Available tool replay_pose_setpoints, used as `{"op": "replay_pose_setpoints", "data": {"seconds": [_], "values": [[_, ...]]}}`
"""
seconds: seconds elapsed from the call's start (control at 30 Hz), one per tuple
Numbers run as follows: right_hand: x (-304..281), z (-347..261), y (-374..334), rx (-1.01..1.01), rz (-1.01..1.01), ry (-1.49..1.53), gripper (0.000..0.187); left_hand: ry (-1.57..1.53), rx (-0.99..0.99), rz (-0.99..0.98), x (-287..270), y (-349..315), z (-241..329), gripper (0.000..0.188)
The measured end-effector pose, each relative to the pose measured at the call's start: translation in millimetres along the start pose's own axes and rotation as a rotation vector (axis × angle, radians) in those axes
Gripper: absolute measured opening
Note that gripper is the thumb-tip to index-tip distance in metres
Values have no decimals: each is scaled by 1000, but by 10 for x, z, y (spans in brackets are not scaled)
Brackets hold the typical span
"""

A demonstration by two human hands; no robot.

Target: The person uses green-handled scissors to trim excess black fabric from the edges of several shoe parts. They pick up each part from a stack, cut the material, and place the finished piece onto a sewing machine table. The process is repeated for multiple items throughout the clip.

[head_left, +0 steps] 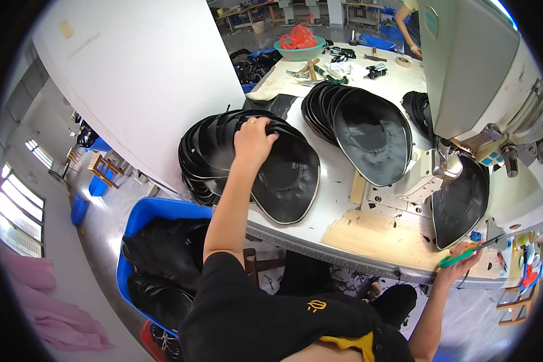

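Observation:
My left hand (254, 142) reaches onto a fanned stack of black oval pieces (208, 148), its fingers curled over the upper edge of the top piece (288, 175). That top piece has a pale rim and a shallow hollow. At the table's right front edge, my right hand (458, 265) is closed around green-handled scissors (454, 258), the blades pointing right. Close to it, one black piece (461, 202) lies under the head of a sewing machine (449, 166). A second stack of black oval pieces (373, 136) rests in the middle of the white table.
A blue bin (130, 241) full of black pieces stands on the floor at left. A white panel (139, 78) rises behind the left stack. Farther back are a green basin (300, 53) with a red bag, a hammer (375, 58) and a tape roll (403, 61). Another person's arm (406, 33) shows there.

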State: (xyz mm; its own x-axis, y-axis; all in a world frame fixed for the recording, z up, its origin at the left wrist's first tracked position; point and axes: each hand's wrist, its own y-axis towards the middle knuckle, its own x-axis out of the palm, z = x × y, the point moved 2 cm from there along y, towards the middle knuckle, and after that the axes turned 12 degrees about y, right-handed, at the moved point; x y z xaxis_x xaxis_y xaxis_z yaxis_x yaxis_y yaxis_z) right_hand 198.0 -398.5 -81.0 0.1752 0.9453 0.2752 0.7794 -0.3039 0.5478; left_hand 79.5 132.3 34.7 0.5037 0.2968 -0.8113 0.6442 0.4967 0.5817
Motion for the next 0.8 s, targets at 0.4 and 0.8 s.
{"op": "replay_pose_setpoints", "data": {"seconds": [0.4, 0.8], "values": [[46, -20, -1, -70, -4, -32, 58, -777, 30, 139, -304, -187, -322, 40], [14, 67, 23, -44, -27, 8, 56, -1414, -173, 10, -291, -391, -148, 30]]}}
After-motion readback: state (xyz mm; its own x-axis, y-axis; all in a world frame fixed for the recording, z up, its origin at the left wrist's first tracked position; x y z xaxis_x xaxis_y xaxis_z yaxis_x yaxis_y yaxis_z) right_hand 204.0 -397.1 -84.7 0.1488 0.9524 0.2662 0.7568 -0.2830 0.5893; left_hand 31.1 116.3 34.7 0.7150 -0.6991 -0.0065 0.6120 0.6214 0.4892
